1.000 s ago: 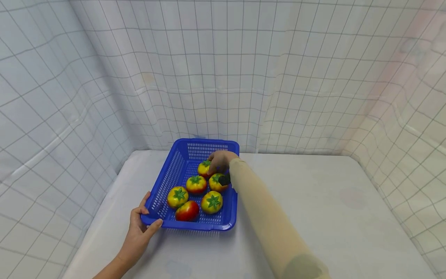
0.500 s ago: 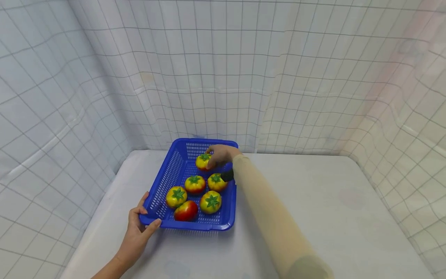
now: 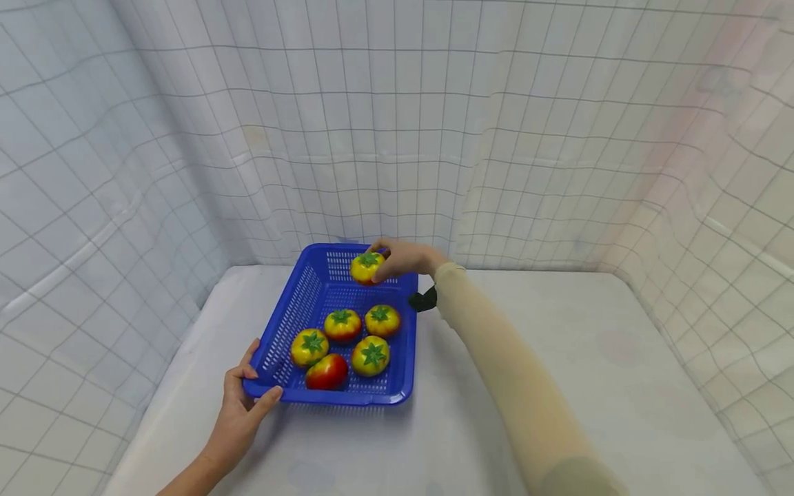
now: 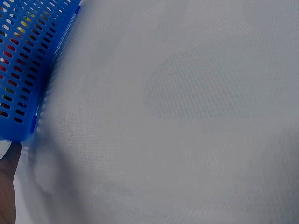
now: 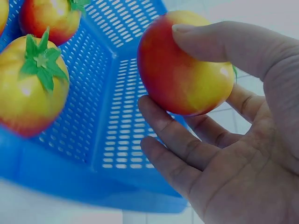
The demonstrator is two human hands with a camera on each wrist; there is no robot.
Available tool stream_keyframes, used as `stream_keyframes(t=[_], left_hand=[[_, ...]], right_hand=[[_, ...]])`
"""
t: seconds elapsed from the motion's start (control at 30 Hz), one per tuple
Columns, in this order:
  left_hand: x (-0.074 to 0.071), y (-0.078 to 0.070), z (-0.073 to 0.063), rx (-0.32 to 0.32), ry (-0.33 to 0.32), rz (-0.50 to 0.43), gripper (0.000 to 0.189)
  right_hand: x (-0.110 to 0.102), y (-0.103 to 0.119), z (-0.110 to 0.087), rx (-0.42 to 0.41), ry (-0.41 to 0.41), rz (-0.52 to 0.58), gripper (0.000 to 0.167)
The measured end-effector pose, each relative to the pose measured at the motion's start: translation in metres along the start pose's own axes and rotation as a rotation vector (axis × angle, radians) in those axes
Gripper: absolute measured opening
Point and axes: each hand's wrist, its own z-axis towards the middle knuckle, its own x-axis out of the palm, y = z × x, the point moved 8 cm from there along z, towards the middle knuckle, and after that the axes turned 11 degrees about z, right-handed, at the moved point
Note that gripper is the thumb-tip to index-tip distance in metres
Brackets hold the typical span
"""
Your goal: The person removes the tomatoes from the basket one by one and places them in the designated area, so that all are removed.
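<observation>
A yellow-and-red tomato [image 3: 364,269] with a green leafy top is pinched between the thumb and fingers of my right hand [image 3: 404,257]. It is held up over the far part of the blue plastic basket [image 3: 290,293]. In the right wrist view, the thumb lies across the held tomato [image 5: 184,65] and two lower fingers stay off it. My left hand [image 3: 238,413] grips the basket's near left corner, thumb on the front rim and fingers at the left side. Several similar tomatoes [image 3: 342,326] lie in the near half of the basket; one, mostly red, is on its side.
The basket stands on a table covered in white cloth [image 3: 527,365]. White grid-patterned curtains [image 3: 434,138] hang behind the table and along both sides. A dark object [image 3: 423,299] shows under the right wrist, by the basket's right rim.
My right hand has raised the tomato from among the others and moved it toward the basket's far side. The left hand keeps its grip on the corner.
</observation>
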Motion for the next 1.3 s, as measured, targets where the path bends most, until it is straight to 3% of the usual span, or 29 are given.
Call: stream_keyframes(t=[0.23, 0.53, 1.07, 1.3], left_hand=[[-0.001, 0.0, 0.002, -0.005, -0.005, 0.001, 0.04], [-0.003, 0.002, 0.003, 0.024, -0.012, 0.012, 0.04], [-0.005, 0.0, 0.003, 0.074, -0.004, -0.016, 0.038], [-0.003, 0.0, 0.004, 0.061, 0.012, -0.001, 0.039]], right_hand=[[-0.017, 0.009, -0.022, -0.052, 0.026, 0.027, 0.069], [-0.045, 0.002, -0.053, -0.052, -0.028, 0.028, 0.073], [-0.087, -0.049, -0.107, 0.006, -0.14, 0.002, 0.067], [-0.096, -0.076, -0.126, 0.057, -0.168, 0.036, 0.07]])
